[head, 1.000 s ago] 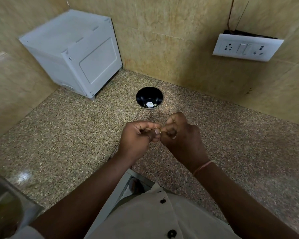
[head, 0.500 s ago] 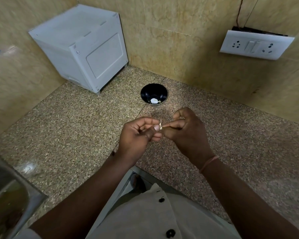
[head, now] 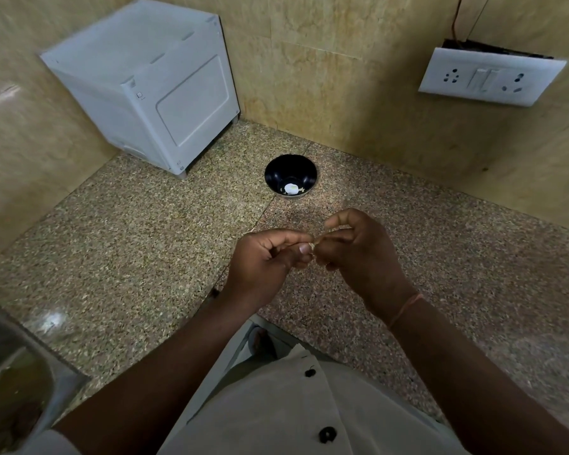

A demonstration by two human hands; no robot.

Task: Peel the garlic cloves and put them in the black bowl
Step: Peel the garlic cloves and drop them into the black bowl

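A small garlic clove (head: 315,244) is pinched between the fingertips of both hands above the speckled counter. My left hand (head: 270,264) holds it from the left with thumb and curled fingers. My right hand (head: 358,254) pinches it, or its skin, from the right; most of the clove is hidden by the fingers. The black bowl (head: 276,172) stands on the counter beyond my hands, near the wall corner, with white peeled garlic (head: 290,189) at its bottom.
A white box-shaped appliance (head: 151,83) sits in the back left corner. A white switch and socket plate (head: 490,77) is on the right wall. A steel sink (head: 10,382) edge shows at the lower left. The granite counter (head: 145,244) spreads around the bowl.
Both hands have stayed together on the clove, with the right hand's fingers opening slightly and working at it. The camera view has shifted a little.
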